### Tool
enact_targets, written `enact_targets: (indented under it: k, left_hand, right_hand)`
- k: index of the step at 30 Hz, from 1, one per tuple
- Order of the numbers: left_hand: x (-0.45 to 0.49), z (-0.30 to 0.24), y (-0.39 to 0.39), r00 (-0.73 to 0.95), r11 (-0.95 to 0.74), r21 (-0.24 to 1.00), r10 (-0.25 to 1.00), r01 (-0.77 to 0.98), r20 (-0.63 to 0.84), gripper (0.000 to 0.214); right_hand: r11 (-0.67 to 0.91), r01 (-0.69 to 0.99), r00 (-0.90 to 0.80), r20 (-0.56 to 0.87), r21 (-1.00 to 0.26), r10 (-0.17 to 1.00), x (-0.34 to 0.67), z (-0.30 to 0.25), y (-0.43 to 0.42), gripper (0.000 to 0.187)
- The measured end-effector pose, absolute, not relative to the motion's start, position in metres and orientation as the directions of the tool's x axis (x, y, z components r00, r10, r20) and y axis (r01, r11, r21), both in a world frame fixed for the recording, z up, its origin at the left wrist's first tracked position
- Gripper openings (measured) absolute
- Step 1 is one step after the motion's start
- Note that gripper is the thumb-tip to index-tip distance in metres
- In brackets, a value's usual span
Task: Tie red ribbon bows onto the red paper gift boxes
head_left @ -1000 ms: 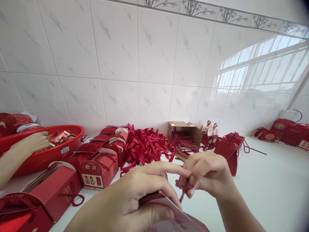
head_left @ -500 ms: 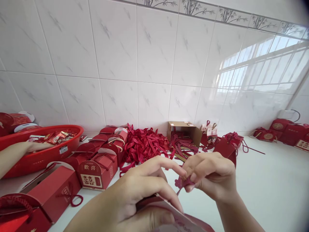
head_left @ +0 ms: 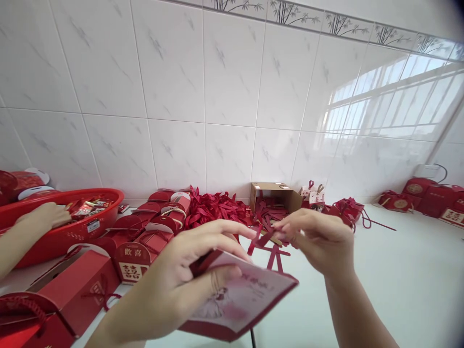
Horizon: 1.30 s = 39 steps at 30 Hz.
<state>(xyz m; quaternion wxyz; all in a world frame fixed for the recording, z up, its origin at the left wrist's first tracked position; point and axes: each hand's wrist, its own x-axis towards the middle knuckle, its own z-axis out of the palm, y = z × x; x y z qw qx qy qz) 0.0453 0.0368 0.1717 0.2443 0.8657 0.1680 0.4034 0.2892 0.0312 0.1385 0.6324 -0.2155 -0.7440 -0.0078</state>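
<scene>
My left hand (head_left: 195, 275) is closed round a small dark red gift box (head_left: 239, 299) with a pale pink printed panel, held tilted above the table; the thumb presses on the panel. To its right, my right hand (head_left: 315, 241) pinches a flat dark red strip (head_left: 266, 238) between thumb and fingertips. The strip spans the gap between both hands. Red ribbon hangs near my left fingertips, and I cannot tell whether those fingers hold it too. More dark red strips show just behind the box.
A heap of red ribbons (head_left: 217, 210) lies by the wall beside an open cardboard box (head_left: 295, 199) of dark red strips. Red gift boxes (head_left: 132, 261) stand at left. Another person's hand (head_left: 45, 217) is over a red plastic basin (head_left: 83, 232) of wrapped sweets.
The gift box has come up and turned its printed panel into view. My right hand has risen slightly with the strip. The other person's hand has drawn back up from the sweets.
</scene>
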Motion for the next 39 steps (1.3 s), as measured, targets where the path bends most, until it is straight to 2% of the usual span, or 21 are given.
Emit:
enact_targets:
  k: [2, 4, 6, 8, 11, 15, 19, 27, 39]
  left_hand:
    - [0.042, 0.173, 0.040, 0.482, -0.777, 0.616, 0.591, 0.128, 0.646, 0.012]
    - [0.041, 0.173, 0.043, 0.298, -0.678, 0.728, 0.718, 0.097, 0.629, 0.010]
    - [0.044, 0.171, 0.046, 0.129, -0.583, 0.812, 0.807, 0.022, 0.576, 0.013]
    - [0.050, 0.169, 0.048, 0.049, -0.532, 0.846, 0.845, -0.031, 0.533, 0.015]
    - [0.063, 0.164, 0.045, 0.045, -0.530, 0.845, 0.844, -0.071, 0.534, 0.010]
    - [0.074, 0.159, 0.040, 0.099, -0.621, 0.783, 0.777, -0.034, 0.621, 0.009]
    - [0.076, 0.155, 0.037, 0.171, -0.722, 0.690, 0.688, 0.063, 0.705, 0.012]
    - [0.080, 0.154, 0.033, 0.253, -0.812, 0.583, 0.569, 0.021, 0.783, 0.018]
    - [0.083, 0.150, 0.034, 0.241, -0.816, 0.576, 0.568, 0.039, 0.787, 0.018]
  right_hand:
    - [0.868, 0.392, 0.060, 0.950, -0.305, 0.306, 0.300, 0.140, 0.031, 0.023]
    - [0.868, 0.378, 0.118, 0.946, -0.323, 0.301, 0.311, 0.143, 0.025, 0.024]
    - [0.908, 0.280, 0.011, 0.947, -0.311, 0.320, 0.316, 0.146, 0.016, 0.022]
    - [0.938, 0.154, -0.133, 0.934, -0.309, 0.330, 0.313, 0.148, 0.008, 0.016]
    - [0.936, 0.142, -0.192, 0.919, -0.322, 0.345, 0.295, 0.148, 0.002, 0.009]
    - [0.902, 0.294, -0.125, 0.923, -0.315, 0.363, 0.269, 0.141, 0.010, 0.013]
    - [0.872, 0.397, -0.025, 0.946, -0.287, 0.323, 0.261, 0.134, 0.017, 0.017]
    - [0.859, 0.422, 0.023, 0.950, -0.290, 0.310, 0.263, 0.130, 0.019, 0.023]
    - [0.851, 0.486, -0.002, 0.973, -0.199, 0.229, 0.261, 0.131, 0.021, 0.025]
